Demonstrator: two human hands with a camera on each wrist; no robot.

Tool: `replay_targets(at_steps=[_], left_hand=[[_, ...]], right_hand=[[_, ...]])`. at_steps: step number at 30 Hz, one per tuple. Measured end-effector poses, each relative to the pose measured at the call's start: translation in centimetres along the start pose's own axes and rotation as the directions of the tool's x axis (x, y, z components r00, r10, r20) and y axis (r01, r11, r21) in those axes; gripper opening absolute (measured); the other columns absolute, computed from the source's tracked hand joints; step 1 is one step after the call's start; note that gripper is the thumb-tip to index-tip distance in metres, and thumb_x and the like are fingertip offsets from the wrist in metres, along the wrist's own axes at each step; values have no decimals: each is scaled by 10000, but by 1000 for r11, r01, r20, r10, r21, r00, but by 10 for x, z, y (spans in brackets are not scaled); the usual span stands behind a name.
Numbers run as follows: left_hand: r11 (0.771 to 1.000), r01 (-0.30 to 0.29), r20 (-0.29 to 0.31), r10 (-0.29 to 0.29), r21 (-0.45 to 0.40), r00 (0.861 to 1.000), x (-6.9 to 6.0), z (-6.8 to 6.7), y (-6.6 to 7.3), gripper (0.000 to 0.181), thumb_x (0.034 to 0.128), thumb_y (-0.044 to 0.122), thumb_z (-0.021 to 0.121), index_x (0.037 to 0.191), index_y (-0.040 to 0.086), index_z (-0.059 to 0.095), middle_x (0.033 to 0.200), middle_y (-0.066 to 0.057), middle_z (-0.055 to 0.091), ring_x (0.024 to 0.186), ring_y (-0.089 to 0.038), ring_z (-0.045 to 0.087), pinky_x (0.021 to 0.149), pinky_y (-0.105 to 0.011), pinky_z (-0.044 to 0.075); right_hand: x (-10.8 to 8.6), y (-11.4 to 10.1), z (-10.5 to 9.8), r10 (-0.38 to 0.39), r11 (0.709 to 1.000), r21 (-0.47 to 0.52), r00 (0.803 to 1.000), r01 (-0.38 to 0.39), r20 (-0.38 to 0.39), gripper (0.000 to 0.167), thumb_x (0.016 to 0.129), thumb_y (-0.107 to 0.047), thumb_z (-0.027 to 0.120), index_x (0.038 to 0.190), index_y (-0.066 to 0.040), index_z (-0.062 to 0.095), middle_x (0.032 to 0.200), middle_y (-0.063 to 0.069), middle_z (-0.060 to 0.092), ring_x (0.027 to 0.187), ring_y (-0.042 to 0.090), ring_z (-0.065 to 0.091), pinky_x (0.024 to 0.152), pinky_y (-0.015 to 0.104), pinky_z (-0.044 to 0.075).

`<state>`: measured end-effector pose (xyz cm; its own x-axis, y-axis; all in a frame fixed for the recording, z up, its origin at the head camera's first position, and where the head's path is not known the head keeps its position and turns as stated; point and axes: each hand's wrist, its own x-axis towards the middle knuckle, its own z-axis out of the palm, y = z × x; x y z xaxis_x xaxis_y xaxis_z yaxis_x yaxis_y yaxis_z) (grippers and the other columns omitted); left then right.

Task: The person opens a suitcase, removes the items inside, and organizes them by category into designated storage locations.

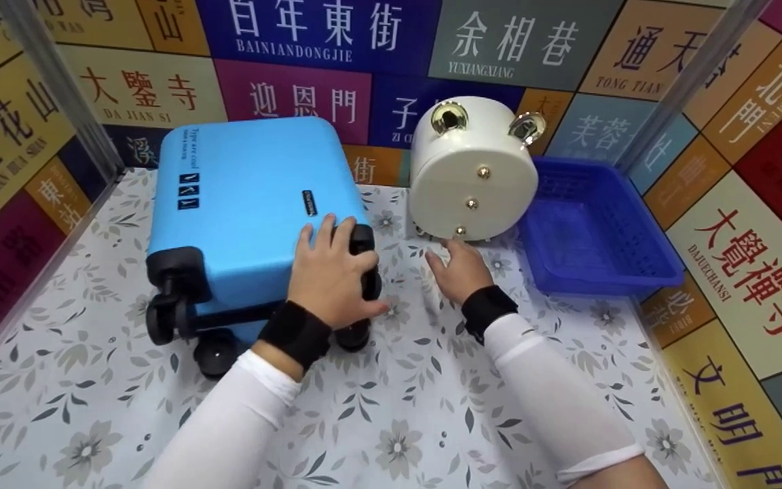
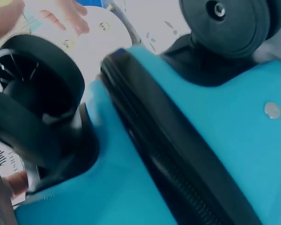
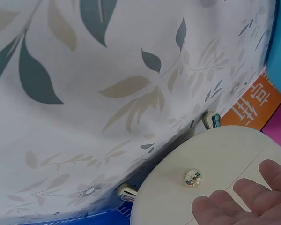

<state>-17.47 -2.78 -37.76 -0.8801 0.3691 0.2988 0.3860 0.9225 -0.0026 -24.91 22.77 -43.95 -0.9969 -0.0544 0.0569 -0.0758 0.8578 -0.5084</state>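
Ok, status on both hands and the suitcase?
Left hand resting on blue suitcase. Right hand by white case, contact unclear. Suitcase lying down, wheels toward camera. Blue basket beside white case.

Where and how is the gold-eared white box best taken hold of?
Probably the upper curved flanks of the white round box, two-handed from the near side: its drum shape offers broad surfaces, while gold ears and knobs protrude and the blue plastic basket crowds its right side.
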Motion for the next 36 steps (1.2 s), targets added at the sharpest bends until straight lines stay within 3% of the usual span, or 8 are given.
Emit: replay_targets(at_steps=[5,11,14,17,19,22,25,36], left_hand=[[992,-93,-22,92,-88,996,-23,-9,-23,697,753,880,674,1157,318,762,1624,-173,436,1520,-453,371,1216,-698,285],[968,-116,18,122,-221,992,-47,-21,-55,520,808,783,714,988,300,785,1623,-143,450,1551,-410,338,1221,-726,208],[953,-54,50,72,-298,996,-57,-29,-65,358,829,637,804,860,283,764,1626,-121,443,1564,-388,311,1213,-761,104],[940,75,61,-57,-334,996,-65,-36,-63,290,825,458,887,780,231,713,1602,-112,462,1547,-390,325,1183,-822,7],[927,187,53,-180,-325,982,-69,-38,-54,328,813,362,912,909,132,698,1577,-169,463,1526,-431,341,1148,-876,9],[884,351,52,-352,-310,934,-71,-38,-39,635,843,246,858,1361,17,570,1625,-311,335,1541,-559,238,1069,-932,138],[859,430,60,-431,-280,900,-72,-36,-31,959,858,190,791,1646,24,270,1657,-426,149,1525,-677,80,999,-900,326],[901,351,88,-340,-254,936,-74,-33,-51,930,849,83,701,1677,135,282,1694,-361,159,1510,-692,71,957,-870,398]], right_hand=[[-1,2,-1,1,1000,-15,1000,-1,9,621,1089,-461,516,1511,-5,536,1635,266,420,1530,423,397,1276,508,318],[-2,3,-2,-2,1000,-19,1000,2,-8,621,1085,-445,527,1496,20,543,1626,280,425,1523,435,404,1277,509,315],[-3,4,-2,-12,1000,-16,1000,11,-25,603,1083,-431,543,1484,19,557,1607,274,457,1504,431,434,1268,507,331],[-3,5,-3,-15,1000,-8,999,15,-37,589,1080,-426,555,1475,11,571,1593,261,482,1492,423,454,1260,507,345],[-2,5,-4,-10,1000,-5,999,10,-39,582,1080,-425,557,1475,2,574,1591,252,488,1490,419,458,1258,507,347],[-2,5,-5,6,1000,-7,999,-6,-32,588,1083,-433,546,1481,0,565,1607,252,467,1504,420,439,1266,514,333],[-2,4,-4,17,1000,-11,1000,-18,-14,607,1086,-446,530,1490,6,550,1615,250,457,1512,419,425,1271,514,324],[-2,6,-10,-6,1000,-15,1000,6,-29,586,1079,-405,565,1454,45,567,1513,244,564,1432,438,507,1230,516,378]])
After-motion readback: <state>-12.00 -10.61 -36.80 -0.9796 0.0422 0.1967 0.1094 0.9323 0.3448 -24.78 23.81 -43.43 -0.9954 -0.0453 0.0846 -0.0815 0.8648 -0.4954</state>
